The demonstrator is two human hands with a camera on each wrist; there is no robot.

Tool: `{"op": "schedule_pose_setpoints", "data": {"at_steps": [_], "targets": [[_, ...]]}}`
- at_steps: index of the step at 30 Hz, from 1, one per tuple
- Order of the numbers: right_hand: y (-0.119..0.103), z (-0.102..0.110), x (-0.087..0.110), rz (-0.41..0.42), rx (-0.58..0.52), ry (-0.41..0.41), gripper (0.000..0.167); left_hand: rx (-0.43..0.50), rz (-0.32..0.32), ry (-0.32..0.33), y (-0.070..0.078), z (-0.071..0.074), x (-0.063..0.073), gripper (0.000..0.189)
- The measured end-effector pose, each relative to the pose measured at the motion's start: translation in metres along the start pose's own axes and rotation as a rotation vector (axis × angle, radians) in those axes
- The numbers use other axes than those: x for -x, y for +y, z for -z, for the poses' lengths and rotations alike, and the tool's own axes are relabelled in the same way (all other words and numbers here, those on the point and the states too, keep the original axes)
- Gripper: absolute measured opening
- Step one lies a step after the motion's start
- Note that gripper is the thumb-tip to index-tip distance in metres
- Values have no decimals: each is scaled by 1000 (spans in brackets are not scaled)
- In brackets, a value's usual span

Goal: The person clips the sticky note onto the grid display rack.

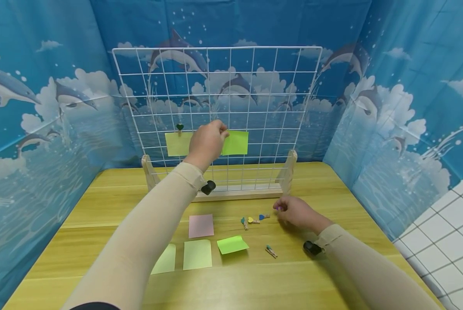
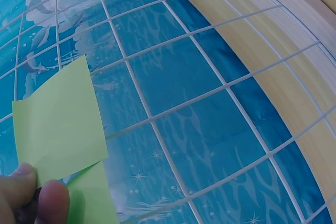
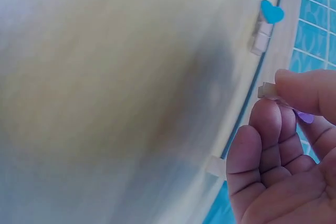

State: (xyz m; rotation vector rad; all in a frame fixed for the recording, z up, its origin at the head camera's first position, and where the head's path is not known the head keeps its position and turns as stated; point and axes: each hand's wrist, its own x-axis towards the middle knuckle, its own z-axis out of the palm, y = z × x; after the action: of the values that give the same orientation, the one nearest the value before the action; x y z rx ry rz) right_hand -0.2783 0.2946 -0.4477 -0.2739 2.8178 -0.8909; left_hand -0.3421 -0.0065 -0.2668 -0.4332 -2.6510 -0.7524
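Observation:
My left hand (image 1: 207,144) pinches a bright green sticky note (image 1: 236,143) by its upper left part, up against the white wire grid (image 1: 217,47). In the left wrist view, thumb and finger meet at the edge of the green note (image 2: 63,124). Beside that hand, a pale yellow note (image 1: 176,145) hangs on the grid under a mini clothespin with a dark green heart (image 1: 180,127), partly covered by the hand. Low over the table, my right hand (image 1: 299,213) pinches a mini wooden clothespin (image 3: 269,91) whose purple heart (image 3: 305,117) shows between the fingers.
On the wooden table (image 1: 293,275) lie a pink note (image 1: 201,226), two pale yellow notes, one partly behind my left sleeve (image 1: 138,224), and a curled green note (image 1: 232,244). Several heart clothespins, including a blue one (image 1: 263,217), lie nearby. A wooden base (image 1: 239,194) supports the grid.

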Motion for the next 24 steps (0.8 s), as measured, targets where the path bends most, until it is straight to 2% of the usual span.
{"op": "schedule_pose_setpoints", "data": {"at_steps": [6,15,24], "targets": [[-10,8,0,32,6,16,23,-4,2,-2,-1,-1,-1,32],[-25,24,1,104,-181,17,20,2,-8,10,-2,-1,-1,31],[-44,40,4,131,-195,49,9,-2,4,-4,-2,-1,-1,31]]}}
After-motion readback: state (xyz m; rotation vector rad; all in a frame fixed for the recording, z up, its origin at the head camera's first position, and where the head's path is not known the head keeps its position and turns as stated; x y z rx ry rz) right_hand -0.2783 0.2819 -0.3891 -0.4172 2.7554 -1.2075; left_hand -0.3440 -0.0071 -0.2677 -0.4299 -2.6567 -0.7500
